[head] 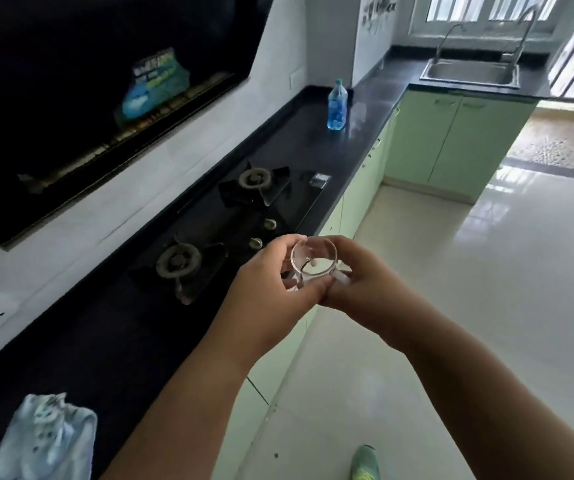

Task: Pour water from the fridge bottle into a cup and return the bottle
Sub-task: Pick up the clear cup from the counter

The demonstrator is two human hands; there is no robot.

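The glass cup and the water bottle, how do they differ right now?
The glass cup is held in both hands, left hand and right hand; the water bottle stands alone, upright, on the far counter. The cup is open-topped and colourless; the bottle is capped with a blue label. Both are see-through.

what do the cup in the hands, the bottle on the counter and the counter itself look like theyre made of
Cup: clear glass by the look, since the fingers show through its wall; clear plastic is possible. Bottle: thin transparent plastic, blue-tinted, with a printed label. Counter: dark polished stone or a stone-look slab, glossy enough to mirror the window light.
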